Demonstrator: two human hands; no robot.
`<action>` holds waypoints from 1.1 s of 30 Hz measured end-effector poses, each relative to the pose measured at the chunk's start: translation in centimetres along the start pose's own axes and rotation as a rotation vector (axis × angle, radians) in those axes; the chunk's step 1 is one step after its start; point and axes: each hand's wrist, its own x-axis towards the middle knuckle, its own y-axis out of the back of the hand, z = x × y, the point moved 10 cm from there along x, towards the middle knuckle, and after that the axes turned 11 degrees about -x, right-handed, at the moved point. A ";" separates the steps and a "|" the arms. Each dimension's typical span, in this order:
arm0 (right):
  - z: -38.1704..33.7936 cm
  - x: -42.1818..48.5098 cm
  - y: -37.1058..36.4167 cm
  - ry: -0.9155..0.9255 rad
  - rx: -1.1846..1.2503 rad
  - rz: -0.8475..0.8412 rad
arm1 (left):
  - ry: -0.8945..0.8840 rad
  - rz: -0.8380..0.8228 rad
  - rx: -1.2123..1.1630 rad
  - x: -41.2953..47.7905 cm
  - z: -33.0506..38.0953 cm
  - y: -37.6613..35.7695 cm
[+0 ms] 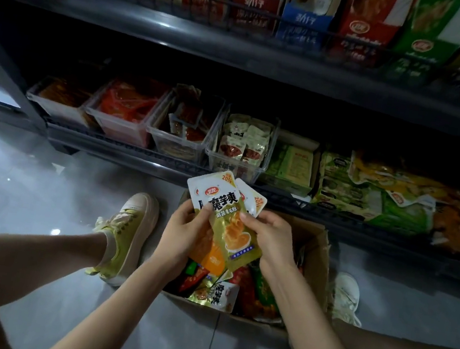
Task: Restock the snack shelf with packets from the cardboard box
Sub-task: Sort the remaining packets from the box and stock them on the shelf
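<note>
Over the open cardboard box (318, 268) on the floor I hold a small stack of white-and-gold snack packets (226, 207). My left hand (185, 234) grips the stack's left edge, thumb across the front. My right hand (268, 238) pinches the right side of the front packet. More packets in red, green and gold (236, 291) lie loose inside the box. Just beyond the box is the bottom shelf (123, 152), with clear plastic bins of small packets (241, 145).
Larger green and orange bags (372, 192) fill the bottom shelf's right part. An upper shelf (244, 45) carries upright snack cartons behind a wire rail. My feet, in a yellow shoe (127, 233) and a white shoe (346, 297), flank the box on the grey tiled floor.
</note>
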 end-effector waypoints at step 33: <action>-29.5 -7.9 28.0 0.513 0.249 0.481 | -0.478 -0.237 0.155 -1.9 25.2 -19.9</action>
